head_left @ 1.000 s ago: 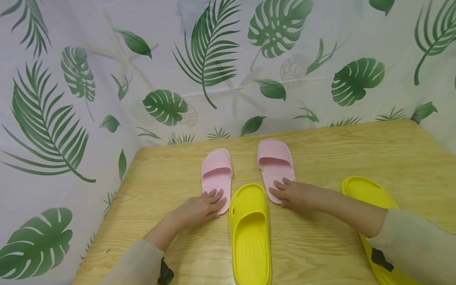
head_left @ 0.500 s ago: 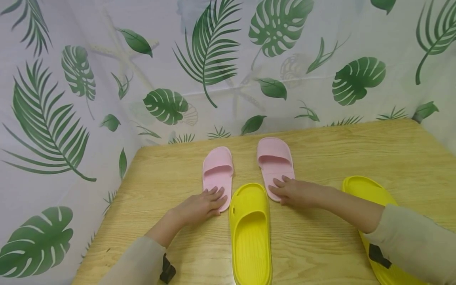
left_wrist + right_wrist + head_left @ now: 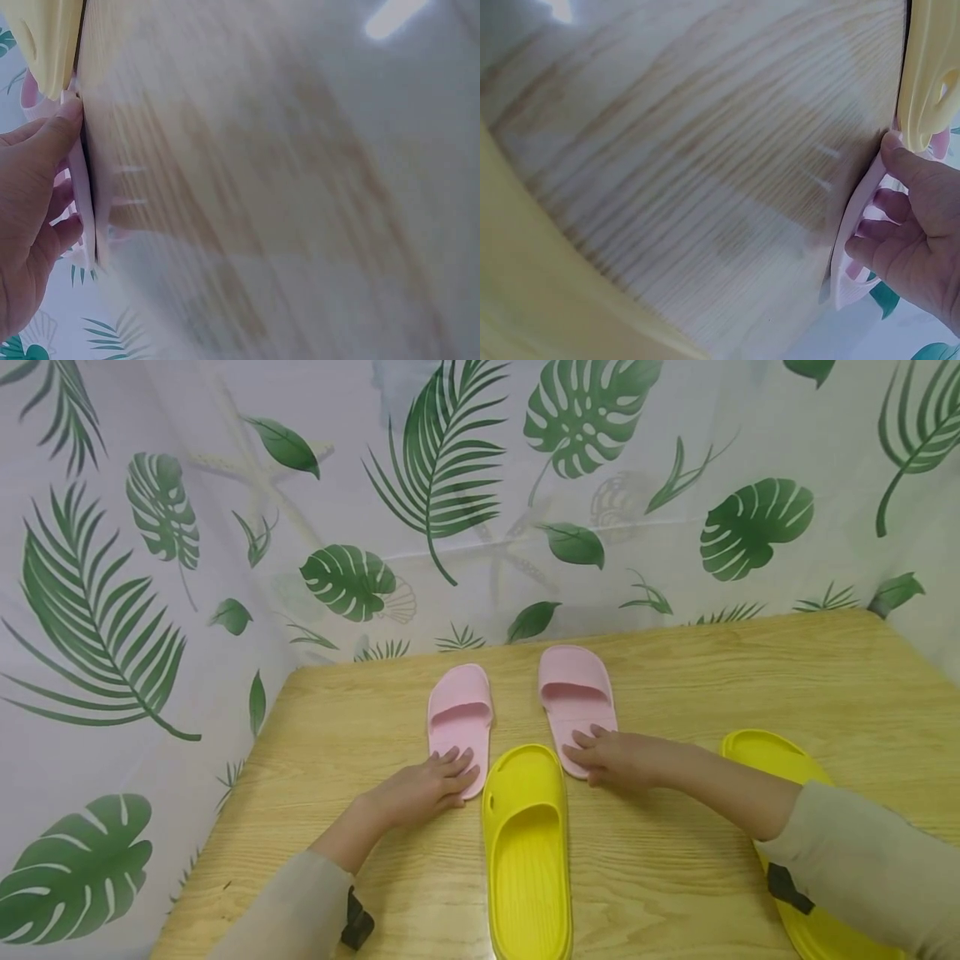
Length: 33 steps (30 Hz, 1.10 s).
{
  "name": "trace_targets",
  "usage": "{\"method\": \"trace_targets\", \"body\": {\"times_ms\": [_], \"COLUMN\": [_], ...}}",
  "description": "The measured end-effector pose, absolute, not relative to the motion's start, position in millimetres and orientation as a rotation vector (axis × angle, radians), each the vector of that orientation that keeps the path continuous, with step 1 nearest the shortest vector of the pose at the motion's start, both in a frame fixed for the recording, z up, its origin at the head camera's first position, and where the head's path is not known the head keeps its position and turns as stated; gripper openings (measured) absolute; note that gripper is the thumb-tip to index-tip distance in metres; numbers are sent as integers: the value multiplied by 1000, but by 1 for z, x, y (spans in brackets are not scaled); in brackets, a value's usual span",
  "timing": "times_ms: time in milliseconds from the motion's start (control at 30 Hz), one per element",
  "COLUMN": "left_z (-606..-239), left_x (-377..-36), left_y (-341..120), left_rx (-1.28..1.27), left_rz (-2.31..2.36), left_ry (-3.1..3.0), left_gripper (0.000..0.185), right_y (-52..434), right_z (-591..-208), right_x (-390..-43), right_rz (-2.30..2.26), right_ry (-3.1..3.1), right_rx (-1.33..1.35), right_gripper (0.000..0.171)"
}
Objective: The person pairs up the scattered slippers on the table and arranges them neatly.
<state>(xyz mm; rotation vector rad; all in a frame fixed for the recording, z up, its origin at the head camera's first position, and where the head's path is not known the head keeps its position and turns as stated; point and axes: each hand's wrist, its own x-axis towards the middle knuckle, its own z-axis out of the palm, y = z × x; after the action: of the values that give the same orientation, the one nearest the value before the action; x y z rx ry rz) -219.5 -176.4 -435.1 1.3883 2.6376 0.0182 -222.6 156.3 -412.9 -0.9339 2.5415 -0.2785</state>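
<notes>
Two pink slippers lie on the wooden table, toes pointing to the far edge. On the heel part of the left pink slipper (image 3: 460, 693), my left hand (image 3: 423, 785) rests with its fingers spread. My right hand (image 3: 618, 760) presses the heel part of the right pink slipper (image 3: 576, 672) in the same way. Each thumb touches the slipper's heel edge in the wrist views, while the other fingers lie on the insole. A larger yellow slipper (image 3: 531, 877) stands between my hands, its toe near both pink heels.
Another yellow slipper (image 3: 776, 756) lies at the right, partly hidden under my right forearm. The wooden table (image 3: 690, 685) ends at a leaf-printed cloth (image 3: 465, 560) behind and at the left.
Both pink slippers have slid slightly toward the far edge, with my hands moving along on their heels. The yellow slippers have stayed in place.
</notes>
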Motion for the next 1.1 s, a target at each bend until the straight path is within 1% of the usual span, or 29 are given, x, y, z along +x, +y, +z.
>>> {"method": "trace_targets", "body": {"times_ms": [67,300,600,1100], "left_z": [-435,-434,-434,-435], "left_x": [-220,-224,-230,-239], "left_y": [-176,-174,-172,-168], "left_rx": [1394,1279,1285,1267], "left_rz": [18,105,130,162], "left_ry": [2634,2622,2606,2596], "left_gripper": [51,51,51,51], "right_y": [157,157,155,156], "right_z": [-413,-411,-409,-410], "right_x": [-224,-226,-231,-241], "right_rz": [-280,-334,-314,-366], "right_ry": [2540,2528,2517,2499], "right_rx": [-935,-968,-1011,-997], "right_gripper": [49,49,48,48]}}
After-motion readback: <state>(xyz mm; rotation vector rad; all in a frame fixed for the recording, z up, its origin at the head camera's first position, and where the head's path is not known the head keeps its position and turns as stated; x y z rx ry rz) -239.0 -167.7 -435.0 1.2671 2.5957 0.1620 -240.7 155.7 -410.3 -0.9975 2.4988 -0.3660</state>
